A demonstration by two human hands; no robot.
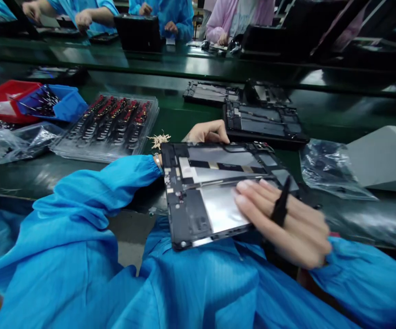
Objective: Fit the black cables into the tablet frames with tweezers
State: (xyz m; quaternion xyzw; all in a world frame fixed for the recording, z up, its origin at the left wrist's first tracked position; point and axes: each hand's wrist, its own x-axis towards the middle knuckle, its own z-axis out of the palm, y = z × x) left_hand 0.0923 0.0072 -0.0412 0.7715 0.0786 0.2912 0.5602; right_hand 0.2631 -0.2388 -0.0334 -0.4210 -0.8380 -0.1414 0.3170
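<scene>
Right hand [283,224], lower right of centre: fingers [252,198] straight and pressed together, laid flat on the silvery inner plate of the open tablet chassis [214,192], with a slim black stylus-like tool [282,205] tucked between two of them, tip pointing up the frame. Slightly blurred, so exact contact of the fingertips hard to tell.

Left hand [206,132], above centre: curled over the far edge of the chassis, fingers folded around the rim, thumb hidden; blue sleeve [105,192] running down to the left.

Chassis at frame centre, held off the green bench [177,114] over the lap, inside face up, tilted toward the camera. Long axis from the lower left corner toward the upper right; darker board strip along the left short end, that end nearest the body.

To do this well, probably: keep the far edge gripped firmly, keep the flat palm pressure even, keep the tool tip clear of the board strip.

Further out: two more open chassis [262,121] stacked upper right; clear tray of small parts [112,123] upper left; blue bin [57,103] and red bin [2,93] beyond it; plastic bags [331,167] right; other workers' hands along the top edge.
</scene>
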